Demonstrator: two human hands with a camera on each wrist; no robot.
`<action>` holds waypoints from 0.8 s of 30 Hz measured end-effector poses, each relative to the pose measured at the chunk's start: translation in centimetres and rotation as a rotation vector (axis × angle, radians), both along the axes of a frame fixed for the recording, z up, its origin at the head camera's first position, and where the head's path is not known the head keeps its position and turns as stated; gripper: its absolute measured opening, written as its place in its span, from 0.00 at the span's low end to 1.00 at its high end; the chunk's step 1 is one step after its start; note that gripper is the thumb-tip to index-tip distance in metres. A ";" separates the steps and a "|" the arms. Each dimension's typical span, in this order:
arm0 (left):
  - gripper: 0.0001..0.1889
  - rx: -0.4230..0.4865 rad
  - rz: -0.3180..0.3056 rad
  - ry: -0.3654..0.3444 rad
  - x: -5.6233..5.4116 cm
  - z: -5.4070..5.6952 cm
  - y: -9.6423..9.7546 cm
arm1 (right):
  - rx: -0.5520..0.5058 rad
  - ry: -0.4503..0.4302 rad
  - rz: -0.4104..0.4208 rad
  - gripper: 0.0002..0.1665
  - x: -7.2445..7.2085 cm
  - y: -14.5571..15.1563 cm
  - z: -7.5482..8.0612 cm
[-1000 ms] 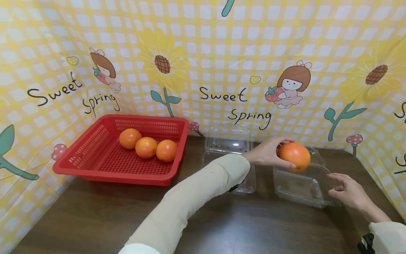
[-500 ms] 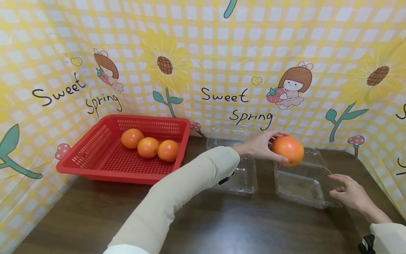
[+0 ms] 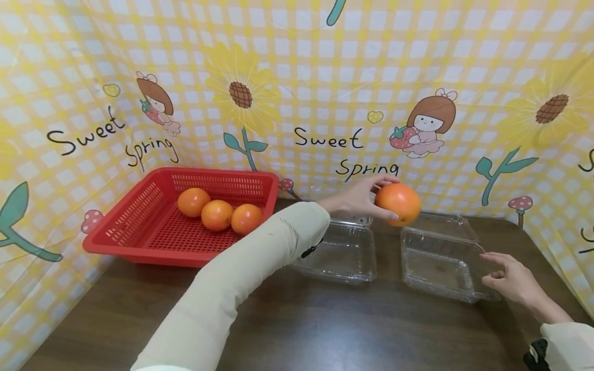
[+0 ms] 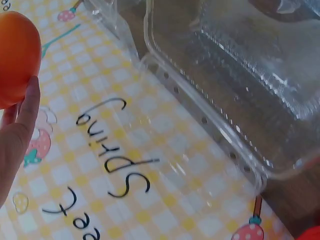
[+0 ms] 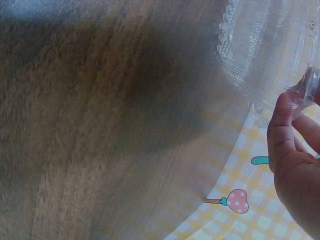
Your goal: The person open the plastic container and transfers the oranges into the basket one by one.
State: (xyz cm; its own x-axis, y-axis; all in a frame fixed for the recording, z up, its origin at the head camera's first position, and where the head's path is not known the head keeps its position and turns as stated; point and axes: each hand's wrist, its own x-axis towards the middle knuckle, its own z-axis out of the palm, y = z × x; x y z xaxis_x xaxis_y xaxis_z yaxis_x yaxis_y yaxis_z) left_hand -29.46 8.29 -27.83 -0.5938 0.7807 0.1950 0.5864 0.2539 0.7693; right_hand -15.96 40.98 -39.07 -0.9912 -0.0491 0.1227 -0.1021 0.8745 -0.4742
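My left hand (image 3: 362,198) grips an orange (image 3: 397,204) in the air, above the gap between two clear plastic boxes. In the left wrist view that orange (image 4: 17,57) shows at the left edge, with fingers against it. My right hand (image 3: 515,281) pinches the right rim of the right-hand clear plastic box (image 3: 436,291), whose lid leans back behind it. The right wrist view has the thumb and fingers at a corner of this box (image 5: 265,45). The other clear plastic box (image 3: 348,257) stands open, partly hidden by my left arm.
A red basket (image 3: 158,253) at the left holds several oranges (image 3: 217,215). The brown table (image 3: 352,330) ends at a checked cloth backdrop (image 3: 315,93) behind and at the sides.
My left hand has moved left and slightly up with the orange, away from above the right-hand box. My right hand stays at that box's rim.
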 end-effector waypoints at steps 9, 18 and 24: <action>0.35 -0.010 0.052 0.029 -0.8 1.4 -2.5 | 0.004 -0.041 0.006 0.29 0.0 0.0 0.1; 0.35 0.012 0.089 0.001 -1.3 2.4 -4.9 | -0.008 -0.040 0.009 0.29 0.0 0.0 0.2; 0.36 0.010 0.125 -0.010 -2.1 2.8 -7.5 | -0.018 -0.050 0.008 0.29 0.0 0.0 0.2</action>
State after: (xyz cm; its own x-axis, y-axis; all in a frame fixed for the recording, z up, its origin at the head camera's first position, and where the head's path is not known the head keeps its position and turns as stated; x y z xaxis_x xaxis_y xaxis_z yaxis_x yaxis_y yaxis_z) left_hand -31.54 0.79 -25.03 -0.6881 0.6987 0.1956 0.5429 0.3170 0.7777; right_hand -15.96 40.95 -38.87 -0.9957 -0.0551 0.0740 -0.0847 0.8652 -0.4943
